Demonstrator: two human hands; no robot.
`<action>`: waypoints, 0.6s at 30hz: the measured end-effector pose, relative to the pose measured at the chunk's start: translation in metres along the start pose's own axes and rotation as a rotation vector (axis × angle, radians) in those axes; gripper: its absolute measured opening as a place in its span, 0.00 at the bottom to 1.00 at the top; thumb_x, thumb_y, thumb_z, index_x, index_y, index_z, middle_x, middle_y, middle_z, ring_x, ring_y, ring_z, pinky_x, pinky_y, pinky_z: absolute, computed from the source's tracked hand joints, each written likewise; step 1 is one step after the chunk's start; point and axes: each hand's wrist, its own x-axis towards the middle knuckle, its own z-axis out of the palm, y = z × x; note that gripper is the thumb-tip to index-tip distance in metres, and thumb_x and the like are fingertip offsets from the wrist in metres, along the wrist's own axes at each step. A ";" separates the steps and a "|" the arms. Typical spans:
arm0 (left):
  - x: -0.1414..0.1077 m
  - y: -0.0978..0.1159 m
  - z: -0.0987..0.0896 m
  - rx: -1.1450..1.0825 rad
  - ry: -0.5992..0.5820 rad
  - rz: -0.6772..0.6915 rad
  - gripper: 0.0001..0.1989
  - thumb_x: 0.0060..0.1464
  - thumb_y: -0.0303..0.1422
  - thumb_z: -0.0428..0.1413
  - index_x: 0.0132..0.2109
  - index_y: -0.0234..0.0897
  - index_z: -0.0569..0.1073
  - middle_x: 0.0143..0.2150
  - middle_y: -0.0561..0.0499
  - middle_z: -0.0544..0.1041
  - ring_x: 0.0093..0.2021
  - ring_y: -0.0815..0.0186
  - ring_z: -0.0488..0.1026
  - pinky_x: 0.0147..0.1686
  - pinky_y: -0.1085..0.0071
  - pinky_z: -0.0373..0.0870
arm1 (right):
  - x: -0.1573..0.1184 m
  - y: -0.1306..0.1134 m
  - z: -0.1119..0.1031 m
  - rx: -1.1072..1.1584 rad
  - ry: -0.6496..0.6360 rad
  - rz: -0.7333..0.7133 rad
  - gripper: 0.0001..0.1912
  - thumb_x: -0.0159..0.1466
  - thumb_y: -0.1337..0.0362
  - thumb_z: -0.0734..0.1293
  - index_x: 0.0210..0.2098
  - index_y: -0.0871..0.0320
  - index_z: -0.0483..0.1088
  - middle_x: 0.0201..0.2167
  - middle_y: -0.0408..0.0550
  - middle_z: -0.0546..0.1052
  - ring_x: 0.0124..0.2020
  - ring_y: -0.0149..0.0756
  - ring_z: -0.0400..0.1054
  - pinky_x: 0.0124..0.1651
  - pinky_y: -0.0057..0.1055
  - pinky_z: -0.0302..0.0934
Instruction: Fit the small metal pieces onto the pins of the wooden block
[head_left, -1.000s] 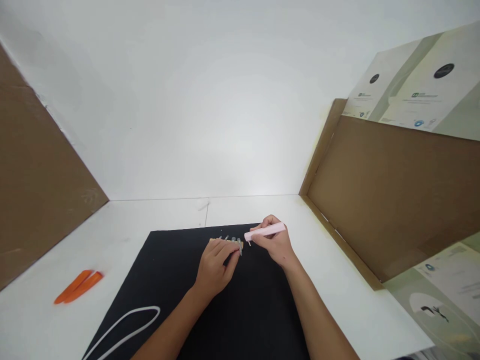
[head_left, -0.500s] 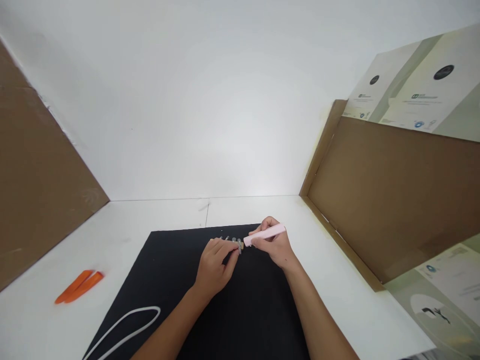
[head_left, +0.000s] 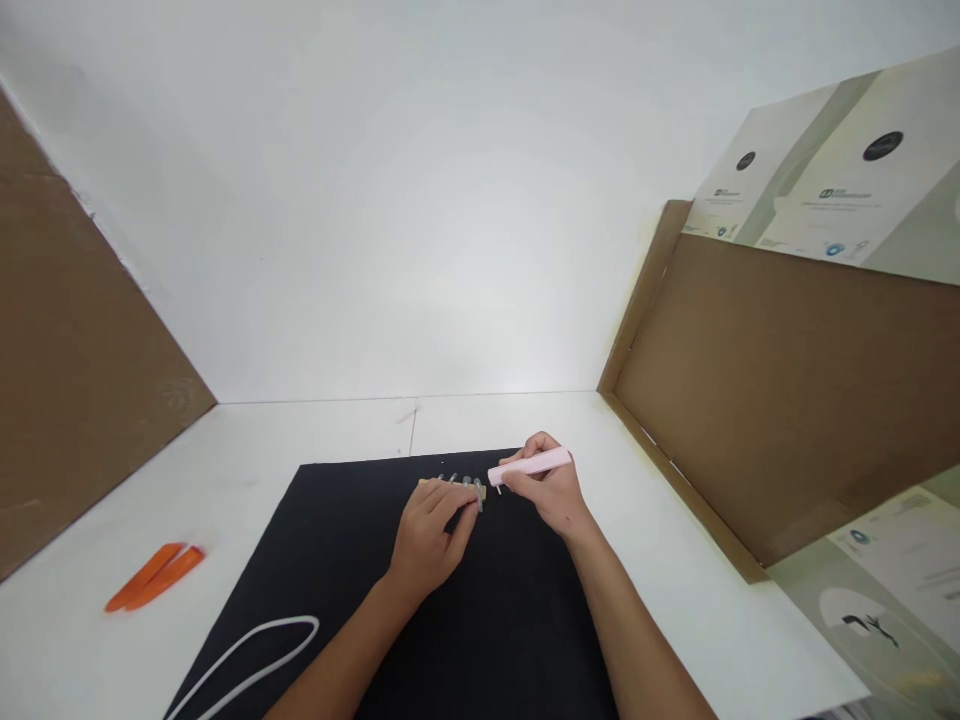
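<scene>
My left hand (head_left: 433,525) is closed, thumb and fingers pinching the near right end of a small light-wood strip (head_left: 484,492). Several grey, translucent peg-like pieces (head_left: 478,487) stick out of the strip, and my fingers hide part of it. A slim pale pink stick-shaped tool (head_left: 536,466) lies in my right hand (head_left: 553,490), whose fingers are wrapped round it. From under the tool's left end a short whitish tip (head_left: 499,490) points down, just right of the strip and apart from it. What kind of tool it is I cannot make out.
Both hands work over a black mat (head_left: 480,620) on a white table (head_left: 675,580). Two orange strips (head_left: 154,577) lie at the left, and a looped white cable (head_left: 277,624) crosses the mat's left corner. Cardboard panels (head_left: 787,400) stand on both sides, with a white wall behind.
The pink tool's left end has shifted slightly away from the strip, and its whitish tip now shows below. My left hand keeps its pinch in nearly the same place.
</scene>
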 end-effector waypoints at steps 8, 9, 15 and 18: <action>0.002 -0.001 -0.001 0.026 0.022 -0.035 0.05 0.60 0.27 0.53 0.41 0.40 0.73 0.35 0.49 0.78 0.36 0.62 0.73 0.39 0.63 0.69 | -0.003 -0.002 -0.002 -0.028 -0.157 0.000 0.18 0.48 0.68 0.75 0.29 0.54 0.61 0.29 0.45 0.81 0.27 0.36 0.75 0.30 0.29 0.67; 0.002 -0.001 -0.001 0.026 0.020 -0.040 0.05 0.60 0.27 0.53 0.40 0.40 0.73 0.35 0.49 0.78 0.36 0.62 0.73 0.39 0.63 0.69 | -0.003 -0.003 -0.002 -0.031 -0.176 0.006 0.18 0.49 0.68 0.75 0.29 0.54 0.61 0.29 0.45 0.81 0.27 0.36 0.75 0.29 0.29 0.66; 0.001 -0.001 0.000 0.033 0.000 -0.031 0.05 0.60 0.28 0.53 0.41 0.40 0.73 0.35 0.48 0.78 0.36 0.62 0.73 0.39 0.63 0.69 | -0.005 -0.005 0.001 -0.019 -0.218 0.039 0.19 0.48 0.67 0.76 0.29 0.54 0.60 0.28 0.45 0.80 0.28 0.37 0.76 0.29 0.30 0.67; 0.001 0.000 0.000 0.035 -0.027 -0.023 0.06 0.60 0.27 0.53 0.42 0.40 0.73 0.36 0.49 0.79 0.37 0.62 0.73 0.40 0.62 0.68 | -0.004 -0.003 0.002 -0.003 -0.189 0.030 0.18 0.49 0.66 0.76 0.30 0.54 0.61 0.29 0.45 0.81 0.29 0.37 0.76 0.32 0.31 0.68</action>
